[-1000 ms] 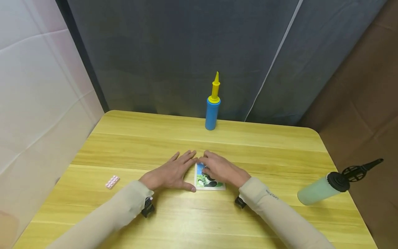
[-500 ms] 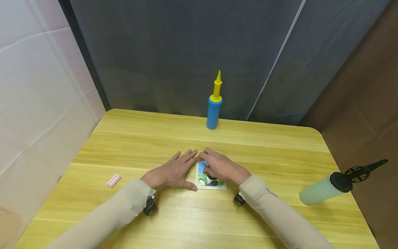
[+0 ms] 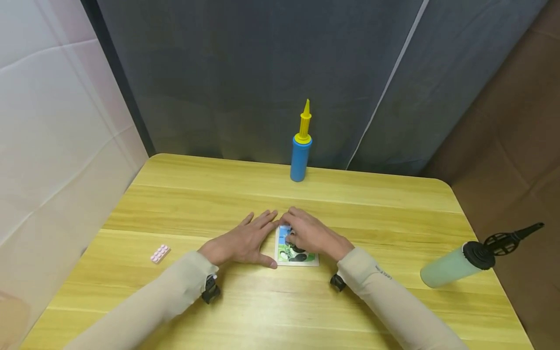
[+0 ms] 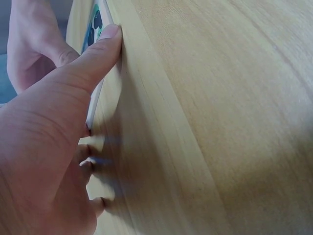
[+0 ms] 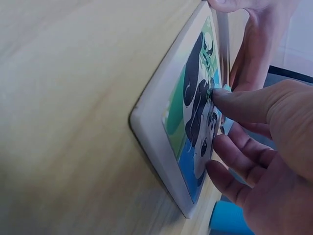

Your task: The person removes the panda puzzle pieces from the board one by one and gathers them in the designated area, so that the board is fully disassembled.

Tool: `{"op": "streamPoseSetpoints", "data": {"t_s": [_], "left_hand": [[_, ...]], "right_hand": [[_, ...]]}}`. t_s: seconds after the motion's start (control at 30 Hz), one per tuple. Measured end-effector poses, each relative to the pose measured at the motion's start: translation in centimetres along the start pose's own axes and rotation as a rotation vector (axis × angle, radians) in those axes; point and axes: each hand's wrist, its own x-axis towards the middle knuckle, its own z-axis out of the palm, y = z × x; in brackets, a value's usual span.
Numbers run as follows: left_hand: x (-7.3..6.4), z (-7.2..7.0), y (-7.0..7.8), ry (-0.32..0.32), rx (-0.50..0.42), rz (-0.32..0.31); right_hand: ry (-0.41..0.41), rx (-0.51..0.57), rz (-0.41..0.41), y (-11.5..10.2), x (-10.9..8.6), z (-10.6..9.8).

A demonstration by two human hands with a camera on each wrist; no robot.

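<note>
No marked change: left hand (image 3: 240, 244) lies spread against the panda board (image 3: 292, 254), right hand (image 3: 314, 236) curls over it, grip unclear, suggesting little progress.

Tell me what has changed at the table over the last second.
Very little: the right hand seems to have edged slightly toward the far side of the panda puzzle, baring a bit more blue. No grip was plainly taken or let go. Unchanged: the left hand spread at the puzzle's left edge, the pump, the bottle and the pink brick.
</note>
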Motion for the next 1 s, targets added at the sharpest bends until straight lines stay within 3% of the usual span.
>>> {"op": "streamPoseSetpoints", "data": {"t_s": [0.27, 0.7, 0.8, 1.0], "left_hand": [[-0.1, 0.1, -0.2, 0.001, 0.004, -0.002], [0.0, 0.1, -0.2, -0.020, -0.007, -0.012], [0.0, 0.2, -0.2, -0.021, -0.006, -0.013], [0.0, 0.3, -0.3, -0.011, 0.004, -0.010]], "right_hand": [[0.058, -0.023, -0.035, -0.1, -0.2, 0.3], [0.038, 0.122, -0.016, -1.1, -0.4, 0.2], [0.042, 0.114, -0.005, -1.3, -0.5, -0.4], [0.090, 0.155, 0.091, -0.5, -0.6, -2.7]]}}
